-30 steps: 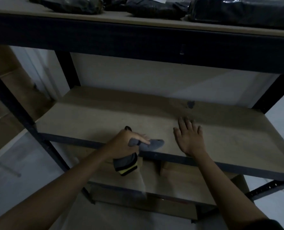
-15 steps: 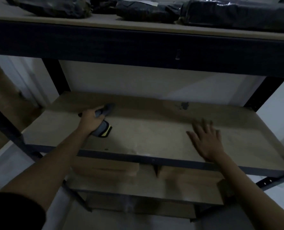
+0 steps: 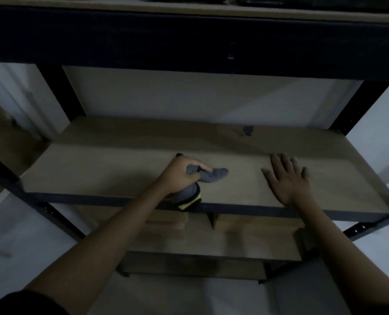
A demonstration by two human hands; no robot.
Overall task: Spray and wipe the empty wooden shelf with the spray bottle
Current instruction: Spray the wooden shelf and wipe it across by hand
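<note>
Both hands on the wooden shelf: left hand gripping grey cloth, right hand flat, spread.

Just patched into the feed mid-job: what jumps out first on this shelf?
The left hand grips a grey cloth with a black-and-yellow band, pressed on the wooden shelf near its front edge, left of centre. The right hand lies flat, fingers spread, to its right. A dark stain marks the shelf toward the back.
</note>
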